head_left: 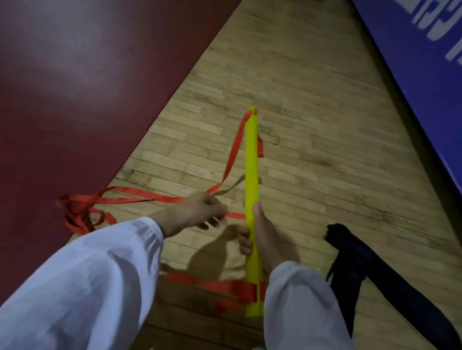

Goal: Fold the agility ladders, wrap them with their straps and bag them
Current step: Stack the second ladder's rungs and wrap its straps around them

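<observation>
Right hand (264,237) grips the rungs (252,160); left hand (193,213) pinches the strap (138,194); slack at left could snag.

One bundle of flat yellow plastic ladder rungs (253,163) sits in the curled fingers (245,241) of the right hand (263,236); only two slat edges can be counted at its near end. One red-orange woven strap (127,196), its separate lengths too tangled to count, loops several times left of the left hand (198,214), whose fingers pinch it. One black fabric bag (383,277) lies right of the right fingers, and there are two hands, two white sleeves (88,288), one dark red mat (65,76) beyond the left fingers and one blue panel (429,66) beyond the right.
</observation>
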Demonstrator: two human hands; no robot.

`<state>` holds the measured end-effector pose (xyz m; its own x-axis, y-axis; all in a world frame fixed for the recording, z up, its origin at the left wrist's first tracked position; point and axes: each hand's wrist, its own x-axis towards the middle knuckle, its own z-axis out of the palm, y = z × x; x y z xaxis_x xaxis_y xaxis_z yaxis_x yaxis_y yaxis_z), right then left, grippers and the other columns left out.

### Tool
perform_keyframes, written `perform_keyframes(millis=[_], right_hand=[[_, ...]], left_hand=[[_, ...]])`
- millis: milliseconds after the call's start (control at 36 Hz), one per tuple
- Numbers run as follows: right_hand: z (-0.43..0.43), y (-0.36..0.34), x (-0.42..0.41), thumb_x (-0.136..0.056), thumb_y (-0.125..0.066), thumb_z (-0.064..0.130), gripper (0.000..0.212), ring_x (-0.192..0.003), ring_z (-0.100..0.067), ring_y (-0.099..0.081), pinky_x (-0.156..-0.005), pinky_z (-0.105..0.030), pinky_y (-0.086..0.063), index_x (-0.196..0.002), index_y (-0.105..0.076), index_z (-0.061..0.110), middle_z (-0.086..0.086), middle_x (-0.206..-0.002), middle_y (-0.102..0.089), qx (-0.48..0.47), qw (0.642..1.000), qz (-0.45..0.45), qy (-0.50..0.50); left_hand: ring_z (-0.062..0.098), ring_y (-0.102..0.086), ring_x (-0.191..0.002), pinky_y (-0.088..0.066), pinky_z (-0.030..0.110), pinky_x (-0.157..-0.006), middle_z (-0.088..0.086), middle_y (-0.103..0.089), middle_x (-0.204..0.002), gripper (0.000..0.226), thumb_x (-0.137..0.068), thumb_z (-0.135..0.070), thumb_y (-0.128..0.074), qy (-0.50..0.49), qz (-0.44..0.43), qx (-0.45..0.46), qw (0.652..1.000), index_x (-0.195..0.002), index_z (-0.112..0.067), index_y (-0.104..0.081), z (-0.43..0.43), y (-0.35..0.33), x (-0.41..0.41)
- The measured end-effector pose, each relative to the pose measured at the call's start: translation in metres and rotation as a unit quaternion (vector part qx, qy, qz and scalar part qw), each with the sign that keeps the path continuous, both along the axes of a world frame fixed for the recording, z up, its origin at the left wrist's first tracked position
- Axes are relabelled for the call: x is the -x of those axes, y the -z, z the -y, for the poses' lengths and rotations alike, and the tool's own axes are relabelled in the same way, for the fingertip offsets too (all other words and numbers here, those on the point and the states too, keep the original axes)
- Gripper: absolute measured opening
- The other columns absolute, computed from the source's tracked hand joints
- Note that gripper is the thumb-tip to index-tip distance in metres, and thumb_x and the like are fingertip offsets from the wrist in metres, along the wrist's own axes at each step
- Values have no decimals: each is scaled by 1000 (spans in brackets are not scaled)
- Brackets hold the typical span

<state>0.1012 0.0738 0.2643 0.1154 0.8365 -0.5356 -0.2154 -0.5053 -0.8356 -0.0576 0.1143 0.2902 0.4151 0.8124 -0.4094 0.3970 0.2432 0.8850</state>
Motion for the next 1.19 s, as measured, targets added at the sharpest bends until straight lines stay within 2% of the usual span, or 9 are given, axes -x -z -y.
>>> perform_keyframes(millis=[139, 306, 417, 583, 722, 833, 917, 1000, 1194], right_hand=[[6, 4, 8, -99, -35, 52, 36, -36, -11, -32, -40, -18, -27, -89, -51, 21, 3, -53, -41, -34, 990, 67, -117], [17, 12, 12, -97, -44, 51, 16, -38, -6, -36, -41, -19, -29, -105, -56, 44, 8, -56, -44, -52, 970, 118, -206], [21, 15, 4, -90, -58, 50, 41, -44, 3, -42, -41, -16, -34, -128, -48, 39, 13, -72, -47, -70, 947, 185, -253], [6, 18, 12, -91, -61, 22, 7, -43, -9, -49, -47, -25, -41, -87, -55, 21, 4, -56, -53, -65, 951, 215, -213], [-4, 14, 17, -73, -45, 47, 27, -52, -17, -43, -59, -34, -34, -66, -61, 26, 7, -52, -53, -44, 956, 254, -137], [-2, 7, 6, -83, -53, 67, 54, -46, -15, -42, -56, -28, -34, -57, -54, 19, 8, -40, -46, -27, 964, 246, -98], [2, 4, -3, -84, -43, 71, 58, -43, -9, -40, -51, -25, -31, -57, -50, 21, 10, -42, -44, -35, 963, 242, -116], [8, 3, -3, -71, -39, 79, 63, -39, -6, -37, -46, -22, -30, -60, -50, 18, 10, -46, -43, -12, 963, 232, -134], [9, -1, -3, -74, -42, 81, 52, -36, -5, -31, -40, -16, -26, -69, -43, 29, 12, -40, -39, -17, 964, 209, -165]], left_hand=[[23, -60, -94, -48, 30, -76, 11, -60, -106, 33, -98, -34, -49, -187, 106, 51, 975, -112, -6, -55, -19, 0, 3], [15, -64, -65, -57, 32, -73, -1, -65, -67, 25, -95, -33, -55, -255, 210, 107, 938, -89, -10, -61, -25, -2, 16], [17, -66, -67, -59, 35, -70, 7, -63, -81, 24, -91, -30, -62, -253, 193, 113, 941, -88, -7, -65, -20, 1, 21], [16, -65, -83, -48, 32, -76, 5, -68, -85, 29, -84, -33, -71, -137, 102, 67, 983, -98, -8, -69, 0, 3, -1], [6, -54, -68, -39, 26, -62, -2, -61, -70, 17, -85, -34, -70, -63, 49, 8, 997, -85, -18, -63, 12, -1, -25], [19, -56, -82, -47, 34, -69, 5, -57, -87, 39, -89, -33, -65, -224, 112, -59, 966, -112, -3, -55, -8, -14, -17], [21, -55, -90, -49, 42, -81, 2, -53, -100, 36, -95, -26, -56, -297, 115, -154, 935, -127, -14, -43, -25, -19, 5], [15, -53, -81, -55, 41, -74, 0, -46, -107, 42, -101, -24, -44, -311, 121, -162, 929, -141, -22, -33, -36, -19, 23], [2, -51, -60, -47, 21, -57, 0, -54, -84, 11, -100, -19, -49, -306, 142, -159, 928, -90, -14, -50, -40, -17, 36]])
